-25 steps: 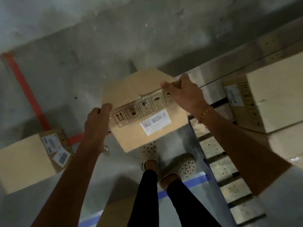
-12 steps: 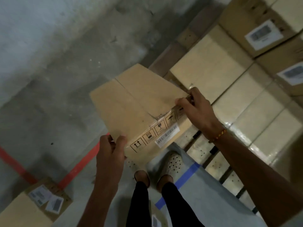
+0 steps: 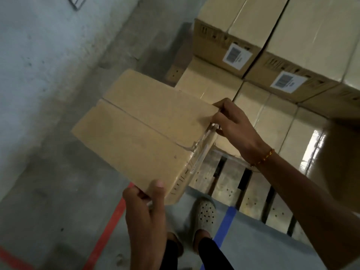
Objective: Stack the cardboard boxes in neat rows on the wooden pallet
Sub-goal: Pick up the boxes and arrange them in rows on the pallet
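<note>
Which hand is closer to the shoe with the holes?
The left hand. It grips the held cardboard box's near corner, just beside the perforated shoe. The right hand holds the box's far corner, well above the shoe.

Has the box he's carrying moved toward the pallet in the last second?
Yes. The carried box, held by the left hand and right hand, was over bare floor before; its right edge now overlaps the wooden pallet.

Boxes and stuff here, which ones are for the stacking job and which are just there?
For the job: carried box, held by left hand and right hand; stacked boxes; wooden pallet.

Just there: red floor line, blue floor tape, shoe.
</note>
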Available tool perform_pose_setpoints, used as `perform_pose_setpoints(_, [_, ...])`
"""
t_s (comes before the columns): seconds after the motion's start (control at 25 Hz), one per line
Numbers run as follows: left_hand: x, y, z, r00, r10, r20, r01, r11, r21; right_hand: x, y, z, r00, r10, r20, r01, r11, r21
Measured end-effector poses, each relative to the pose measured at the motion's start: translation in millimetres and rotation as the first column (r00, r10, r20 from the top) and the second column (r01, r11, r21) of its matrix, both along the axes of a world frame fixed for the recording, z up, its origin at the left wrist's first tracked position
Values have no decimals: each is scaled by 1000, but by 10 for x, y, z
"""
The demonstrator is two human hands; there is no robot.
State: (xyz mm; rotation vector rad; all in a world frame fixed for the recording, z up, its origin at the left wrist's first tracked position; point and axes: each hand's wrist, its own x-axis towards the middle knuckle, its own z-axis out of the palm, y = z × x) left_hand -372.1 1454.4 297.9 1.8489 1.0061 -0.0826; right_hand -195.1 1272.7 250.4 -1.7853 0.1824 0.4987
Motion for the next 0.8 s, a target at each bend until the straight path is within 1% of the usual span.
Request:
perform_pose_setpoints(0.08, [89,-151,54,999,-21,41,22,1000,-5,110,-128,83,999,-39,28,38,999,28])
perform_pose_setpoints(0.16, [282,-273,-27,997,-76,31,77,997,-24,263,-240,46,995,-90,37,89,996,19])
perform_pose_setpoints(0.32, [735,-442,-498,982,-177,67,184,977,-109,619,-464,-213,979,-200,32,200,980,-11])
perform_pose_setpoints(0.44, [879,-571,-845,961,-274,49,278,948,-157,850,-599,-429,964,-266,26,266,964,-19])
perform_pose_setpoints(0.52, [918,-597,-929,912,-410,8,404,895,-189,916,-627,-588,935,-354,-10,354,935,-3])
perform_pose_setpoints(0.56, [943,-551,-925,863,-504,-28,487,846,-217,932,-627,-662,916,-402,-19,402,916,10])
perform_pose_setpoints(0.6, [981,-448,-910,794,-605,-67,576,782,-237,936,-625,-755,895,-445,-18,446,895,22])
perform_pose_setpoints(0.64, [1049,-311,-879,714,-694,-95,666,714,-216,912,-619,-825,876,-483,-13,483,875,23])
perform_pose_setpoints(0.68, [1171,-159,-836,642,-759,-107,746,651,-142,861,-617,-886,853,-521,-8,521,853,13])
perform_pose_setpoints(0.72, [1364,-3,-781,588,-802,-103,806,592,-4,767,-593,-899,827,-562,-21,562,827,-3])
perform_pose_setpoints(0.76, [1619,122,-710,549,-832,-79,828,529,186,626,-558,-907,800,-598,-53,598,801,-9])
perform_pose_setpoints(0.8, [1933,218,-629,507,-861,-47,808,455,375,438,-484,-877,772,-628,-102,631,776,-5])
